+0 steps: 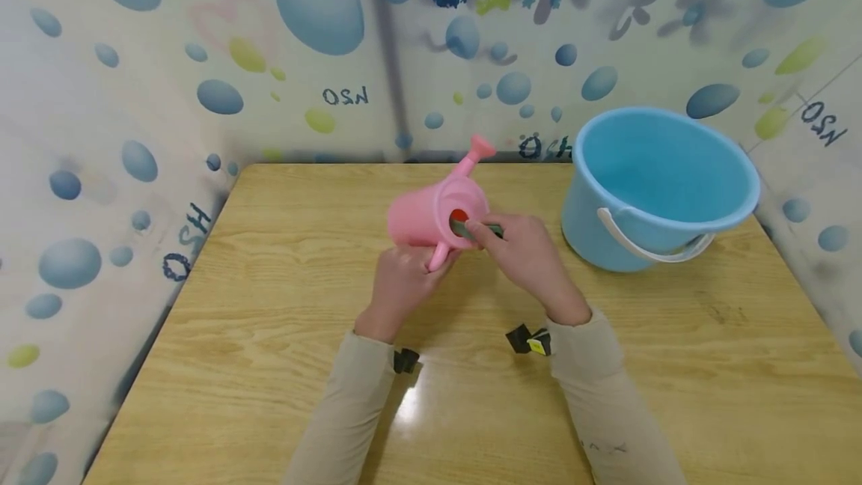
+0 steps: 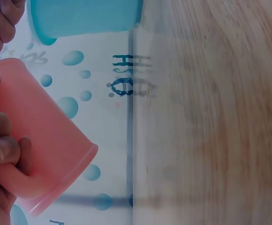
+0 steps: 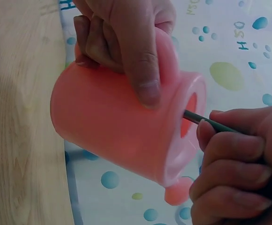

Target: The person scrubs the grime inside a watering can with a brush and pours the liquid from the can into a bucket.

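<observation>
A pink watering can [image 1: 416, 217] is held tilted over the table, its opening facing right and its spout pointing toward the back wall. My left hand [image 1: 404, 279] grips the can by its handle; the right wrist view shows that thumb [image 3: 147, 89] lying along the can's side. In my right hand [image 1: 528, 251], thumb and fingers pinch a thin dark green stick-like handle [image 3: 215, 124]. Its front end reaches into the round opening, where the inside looks red-orange [image 1: 459, 215]. Whatever is at the far end of the stick is hidden inside the can.
A large light blue bucket [image 1: 589, 227] with a white handle [image 1: 622, 240] stands at the table's right rear. The wooden table [image 1: 283, 305] meets walls covered with a bubble-patterned sheet [image 1: 222, 43]. Small black wrist-worn pieces [image 1: 518, 338] show beside the sleeves.
</observation>
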Available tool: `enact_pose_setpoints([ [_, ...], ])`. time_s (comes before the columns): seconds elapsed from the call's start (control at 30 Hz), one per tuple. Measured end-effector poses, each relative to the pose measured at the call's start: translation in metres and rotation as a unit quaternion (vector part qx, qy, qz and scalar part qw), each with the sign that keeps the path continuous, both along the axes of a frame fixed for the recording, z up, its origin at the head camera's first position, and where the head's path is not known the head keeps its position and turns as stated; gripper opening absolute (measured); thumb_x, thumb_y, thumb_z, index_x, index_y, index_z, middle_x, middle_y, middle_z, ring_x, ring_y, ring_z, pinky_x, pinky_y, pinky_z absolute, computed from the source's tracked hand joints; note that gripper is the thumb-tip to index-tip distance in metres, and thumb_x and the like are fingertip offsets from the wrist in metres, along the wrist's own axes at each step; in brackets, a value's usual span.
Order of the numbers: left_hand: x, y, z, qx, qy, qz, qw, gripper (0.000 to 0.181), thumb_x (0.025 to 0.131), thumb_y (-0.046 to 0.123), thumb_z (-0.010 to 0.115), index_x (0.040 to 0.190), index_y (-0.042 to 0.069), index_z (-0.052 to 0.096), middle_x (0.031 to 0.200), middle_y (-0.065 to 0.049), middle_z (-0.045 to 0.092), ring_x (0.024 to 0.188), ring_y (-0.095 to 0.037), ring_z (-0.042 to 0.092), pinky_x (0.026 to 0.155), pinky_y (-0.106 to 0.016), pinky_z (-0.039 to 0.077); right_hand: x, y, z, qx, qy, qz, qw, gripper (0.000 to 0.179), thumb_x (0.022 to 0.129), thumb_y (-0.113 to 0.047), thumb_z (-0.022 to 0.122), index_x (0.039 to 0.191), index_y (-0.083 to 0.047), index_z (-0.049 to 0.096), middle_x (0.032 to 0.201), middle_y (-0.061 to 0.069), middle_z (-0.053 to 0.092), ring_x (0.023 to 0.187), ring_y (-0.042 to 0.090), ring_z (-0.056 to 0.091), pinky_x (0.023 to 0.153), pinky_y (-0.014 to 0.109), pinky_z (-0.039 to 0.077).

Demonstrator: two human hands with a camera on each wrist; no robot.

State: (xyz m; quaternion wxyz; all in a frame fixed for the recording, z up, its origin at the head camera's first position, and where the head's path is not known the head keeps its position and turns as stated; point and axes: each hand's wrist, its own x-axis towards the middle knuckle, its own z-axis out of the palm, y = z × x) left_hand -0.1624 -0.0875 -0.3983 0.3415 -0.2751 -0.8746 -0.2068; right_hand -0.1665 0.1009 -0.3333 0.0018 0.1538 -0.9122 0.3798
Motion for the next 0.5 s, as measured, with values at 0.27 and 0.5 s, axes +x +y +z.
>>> enact_pose_setpoints([
  [0.27,-0.004,-0.006,-0.003,0.010,-0.002,0.018,0.9998,0.053,0.089,0.049,0.044,0.049,0.016,0.030,0.044,0.006,0.024,0.038,-0.009,0.024,0.036,-0.025,0.022,-0.001,0.009,0.003,0.007,-0.015,0.001,0.9999,0.045,0.086,-0.057,0.042,0.072,-0.018,0.061,0.048,0.001,0.038,0.042,0.019,0.034,0.043,0.031,0.030],
  [0.5,-0.003,-0.007,-0.004,0.005,-0.017,0.007,0.9998,0.052,0.089,0.049,0.045,0.050,0.017,0.031,0.044,0.007,0.025,0.038,-0.009,0.025,0.036,-0.025,0.022,-0.003,0.013,0.004,0.026,-0.002,0.009,0.9996,0.043,0.086,-0.057,0.042,0.071,-0.020,0.060,0.048,0.001,0.036,0.042,0.019,0.034,0.044,0.031,0.029],
])
